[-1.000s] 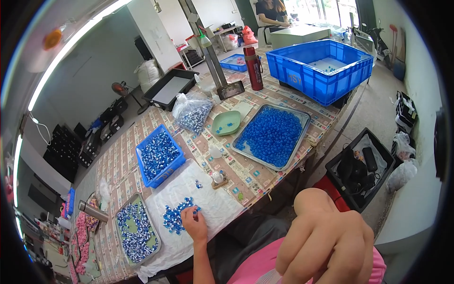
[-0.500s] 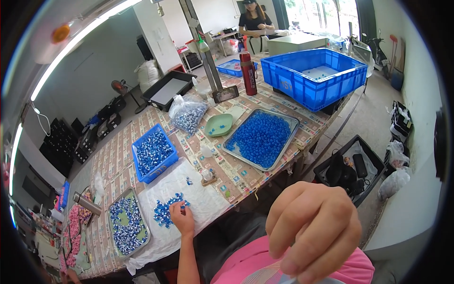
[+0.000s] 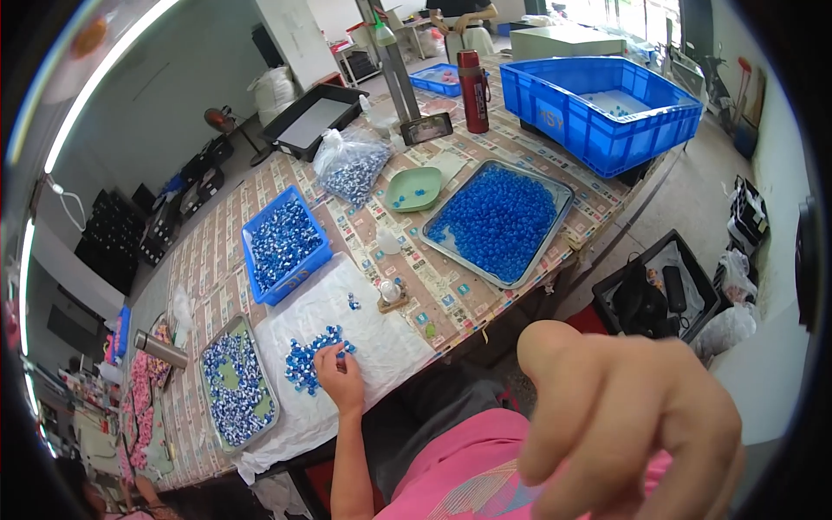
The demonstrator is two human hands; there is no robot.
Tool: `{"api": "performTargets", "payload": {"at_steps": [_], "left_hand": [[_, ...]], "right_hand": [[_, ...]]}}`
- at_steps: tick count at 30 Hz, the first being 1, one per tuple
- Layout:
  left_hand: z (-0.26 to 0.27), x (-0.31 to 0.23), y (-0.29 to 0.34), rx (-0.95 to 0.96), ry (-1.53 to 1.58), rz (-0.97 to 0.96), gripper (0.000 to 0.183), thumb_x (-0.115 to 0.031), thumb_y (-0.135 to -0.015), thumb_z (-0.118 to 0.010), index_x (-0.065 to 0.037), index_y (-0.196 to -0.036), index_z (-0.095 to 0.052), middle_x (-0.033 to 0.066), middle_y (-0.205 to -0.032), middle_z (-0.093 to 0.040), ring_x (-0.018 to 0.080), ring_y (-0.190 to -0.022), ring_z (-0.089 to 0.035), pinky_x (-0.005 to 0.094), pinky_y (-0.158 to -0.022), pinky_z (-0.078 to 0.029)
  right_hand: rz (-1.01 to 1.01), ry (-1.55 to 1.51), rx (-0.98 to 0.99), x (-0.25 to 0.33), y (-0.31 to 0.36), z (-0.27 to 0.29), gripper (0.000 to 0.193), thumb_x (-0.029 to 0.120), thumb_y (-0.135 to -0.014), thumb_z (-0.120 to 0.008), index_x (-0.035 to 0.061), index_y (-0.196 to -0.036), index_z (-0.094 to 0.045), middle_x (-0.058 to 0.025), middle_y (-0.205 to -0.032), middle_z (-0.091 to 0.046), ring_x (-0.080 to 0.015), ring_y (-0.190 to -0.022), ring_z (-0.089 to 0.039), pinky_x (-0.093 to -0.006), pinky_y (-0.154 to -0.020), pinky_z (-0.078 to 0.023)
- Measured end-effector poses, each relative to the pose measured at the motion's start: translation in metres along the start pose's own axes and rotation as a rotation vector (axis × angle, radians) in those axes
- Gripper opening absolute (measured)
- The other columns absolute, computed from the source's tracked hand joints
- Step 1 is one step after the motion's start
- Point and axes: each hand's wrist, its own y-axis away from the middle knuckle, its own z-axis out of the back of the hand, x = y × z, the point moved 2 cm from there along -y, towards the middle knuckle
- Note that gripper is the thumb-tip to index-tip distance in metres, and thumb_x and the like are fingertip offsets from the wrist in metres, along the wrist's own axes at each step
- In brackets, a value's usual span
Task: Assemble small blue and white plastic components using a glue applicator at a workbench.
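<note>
My left hand [image 3: 341, 379] rests at the right side of a loose pile of small blue-and-white pieces [image 3: 303, 362] on a white sheet [image 3: 386, 334]. Its thumb and fingers are drawn together in a pinch; whatever may be between them is too small to make out. Very close and large at the lower right is my right hand [image 3: 637, 425], raised above my lap with its fingers curled. Its fingertips are partly out of the picture, so what it may hold is hidden. A few separate pieces [image 3: 354, 302] lie beyond the pile, next to a small white-topped bottle [image 3: 392, 293].
Left of the sheet is a metal tray [image 3: 273, 425] of blue-and-white pieces; behind it stands a filled blue basket [image 3: 325, 253]. A tray of blue beads [image 3: 498, 221], green dish [image 3: 412, 189], bagged pieces [image 3: 354, 169], red flask [image 3: 472, 95] and large blue crate [image 3: 598, 130] stand farther back.
My right hand has moved right and down, closer to the view's lower right corner. The view has tilted slightly. My left hand stays by the pile, fingers still together.
</note>
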Motion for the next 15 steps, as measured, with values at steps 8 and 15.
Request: {"api": "performTargets", "payload": {"at_steps": [8, 15], "left_hand": [[-0.017, 0.010, -0.001, 0.052, -0.023, 0.031, 0.023, 0.006, -0.081, -0.061, 0.001, -0.103, -0.065, 0.0078, -0.109, -0.054, 0.0112, -0.069, -0.055, 0.0217, -0.057, -0.046], [-0.018, 0.015, 0.000, 0.023, -0.121, -0.110, 0.023, 0.006, -0.082, -0.060, 0.001, -0.103, -0.065, 0.0079, -0.108, -0.054, 0.0108, -0.068, -0.055, 0.0218, -0.057, -0.046]], "right_hand": [[0.013, -0.021, -0.133, -0.062, -0.049, -0.031, 0.007, 0.009, -0.087, -0.064, 0.0073, -0.081, -0.068, -0.0129, -0.090, -0.064, -0.0216, -0.064, -0.060, -0.0309, -0.053, -0.048], [0.007, -0.117, -0.173, -0.086, -0.049, -0.038, 0.006, 0.009, -0.087, -0.064, 0.0063, -0.083, -0.068, -0.0133, -0.090, -0.065, -0.0215, -0.065, -0.061, -0.0291, -0.053, -0.048]]}}
